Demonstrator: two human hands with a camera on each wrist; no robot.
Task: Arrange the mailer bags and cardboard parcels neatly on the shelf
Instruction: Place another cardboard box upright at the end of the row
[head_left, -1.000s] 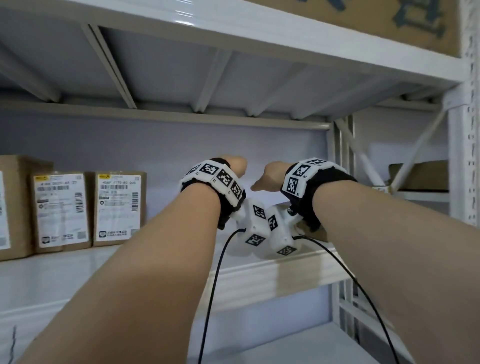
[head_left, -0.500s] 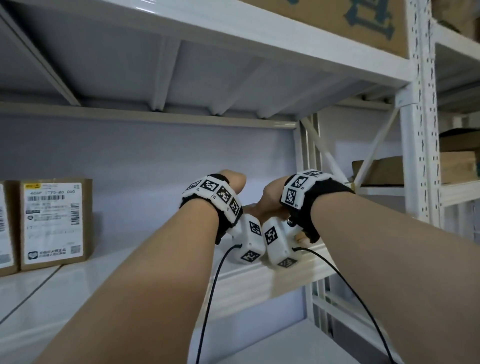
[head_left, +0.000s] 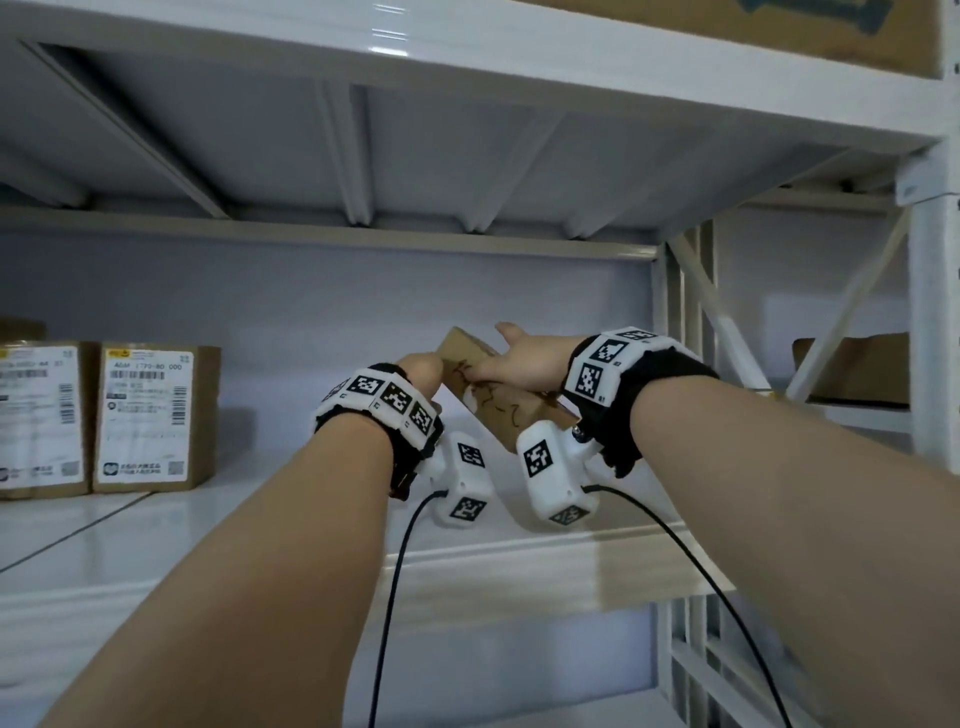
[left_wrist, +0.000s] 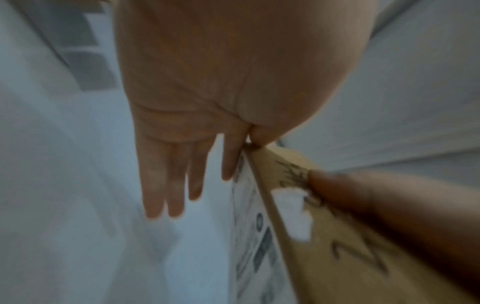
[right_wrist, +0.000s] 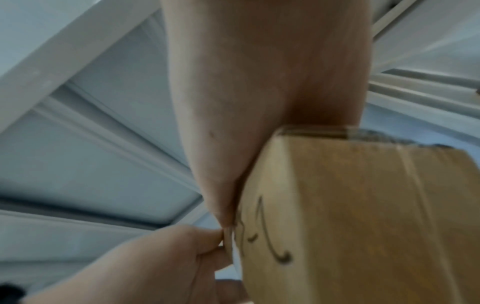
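Observation:
A small brown cardboard parcel (head_left: 511, 410) with black handwriting hangs tilted above the right part of the white shelf board (head_left: 260, 519), between both hands. My left hand (head_left: 423, 371) pinches its upper left edge: in the left wrist view the index finger lies on the white label face (left_wrist: 249, 246), the other fingers (left_wrist: 176, 185) stand straight and free, and the thumb is hidden. My right hand (head_left: 519, 358) grips the top end of the parcel (right_wrist: 363, 216), palm on it and thumb (right_wrist: 221, 195) along the written face. Its fingers are hidden behind the box.
Two labelled cardboard boxes (head_left: 153, 415) (head_left: 39, 421) stand upright at the shelf's back left. The upper shelf (head_left: 467, 52) with a carton (head_left: 727, 21) hangs close overhead. A white upright (head_left: 930, 312) bounds the bay on the right; another box (head_left: 857, 369) lies in the neighbouring bay.
Both hands have risen and spread a little, and the parcel, hidden behind the wrists before, now shows tilted between them. The view has swung, bringing the left boxes back in.

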